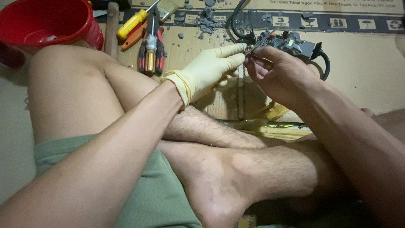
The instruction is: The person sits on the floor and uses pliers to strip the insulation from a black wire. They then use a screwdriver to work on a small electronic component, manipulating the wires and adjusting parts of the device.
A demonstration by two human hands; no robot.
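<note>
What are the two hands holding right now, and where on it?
Both the gloved left hand and bare right hand pinch a thin metal piece at its lower end by the fingertips; what it is cannot be told.

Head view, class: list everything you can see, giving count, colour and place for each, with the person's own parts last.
Bucket: one, red, top left.
Screwdrivers: two, yellow handles, top centre-left.
Pliers: one, red-black, beside the screwdrivers.
Cardboard: flattened, brown, under everything.
Rubble: grey bits, top centre.
Device: one, dark, cabled, behind the hands.
Thin metal piece: one, grey, between both hands' fingers.
Left hand: cream glove.
Right hand: bare.
Legs: crossed, bare, green shorts.
</note>
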